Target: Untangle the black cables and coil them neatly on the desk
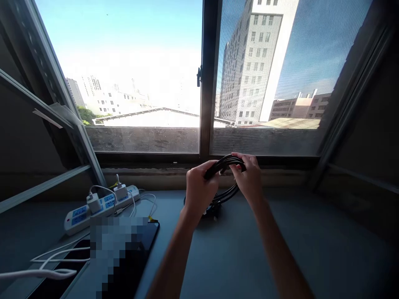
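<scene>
A coiled black cable (227, 161) is held up between my two hands, a little above the tabletop. My left hand (202, 187) is closed round the left side of the loops. On the right side, my right hand (248, 174) pinches the same bundle, thumb below and fingers over the top. Lower loops of the coil hang down between the hands. Behind my left wrist, a dark part at the bottom of the coil is partly hidden, and I cannot make out what it is.
A white power strip (134, 192) with two white chargers (93, 203) lies on the grey table (237, 257) at the left. White cables (62, 253) run near a dark flat device (151, 236), partly blurred out. Behind stands a window (149, 141) between metal frame bars (84, 137).
</scene>
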Tool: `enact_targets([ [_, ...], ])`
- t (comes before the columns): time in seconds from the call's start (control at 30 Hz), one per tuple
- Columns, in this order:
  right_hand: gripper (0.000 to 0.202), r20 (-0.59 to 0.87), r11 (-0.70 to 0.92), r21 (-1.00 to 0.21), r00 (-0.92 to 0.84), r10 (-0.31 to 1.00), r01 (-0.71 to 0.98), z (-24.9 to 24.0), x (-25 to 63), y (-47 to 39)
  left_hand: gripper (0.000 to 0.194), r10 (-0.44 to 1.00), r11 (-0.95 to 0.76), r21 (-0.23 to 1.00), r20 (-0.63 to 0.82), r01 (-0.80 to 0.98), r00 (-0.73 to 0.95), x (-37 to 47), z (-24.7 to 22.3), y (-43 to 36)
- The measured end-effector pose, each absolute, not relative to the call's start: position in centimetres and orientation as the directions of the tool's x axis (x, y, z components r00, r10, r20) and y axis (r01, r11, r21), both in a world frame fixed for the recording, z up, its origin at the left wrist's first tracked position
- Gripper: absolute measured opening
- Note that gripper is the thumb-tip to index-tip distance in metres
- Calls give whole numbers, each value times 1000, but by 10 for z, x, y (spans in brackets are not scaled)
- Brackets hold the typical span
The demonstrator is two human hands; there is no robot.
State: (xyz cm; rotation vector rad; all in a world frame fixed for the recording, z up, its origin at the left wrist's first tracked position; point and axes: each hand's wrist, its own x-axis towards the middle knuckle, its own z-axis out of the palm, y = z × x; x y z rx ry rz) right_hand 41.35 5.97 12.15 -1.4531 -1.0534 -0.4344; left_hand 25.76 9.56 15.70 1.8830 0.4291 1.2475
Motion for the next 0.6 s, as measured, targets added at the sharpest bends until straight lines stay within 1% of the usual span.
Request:
enact_targets([
  [0.03,28,778,128,-580,500,380,805,122,414,59,21,682,-592,789,598,-162,420,256,158,94],
  [0.1,23,757,127,-581,477,448,804,123,412,58,18,713,-550,809,583,-207,388,253,161,94],
  [0.17,23,727,148,-605,466,505,783,126,409,55,12,731,-508,821,570,-259,375,249,164,95],
  [0.23,26,681,200,-661,466,565,723,130,403,51,8,752,-472,826,559,-308,349,246,167,97],
  [0.3,28,643,246,-707,456,616,663,135,397,46,9,789,-436,826,542,-357,289,245,170,100],
  [0.33,28,637,257,-717,458,620,648,137,393,43,9,813,-418,824,527,-383,247,244,171,101],
  [0.43,29,676,249,-692,488,552,677,145,384,33,9,874,-367,813,468,-451,132,244,171,105],
  [0.53,29,734,247,-647,501,458,722,151,375,23,11,889,-343,798,446,-496,102,242,170,106],
  [0.6,31,760,200,-611,496,420,766,152,369,19,13,884,-357,780,460,-514,84,242,169,105],
])
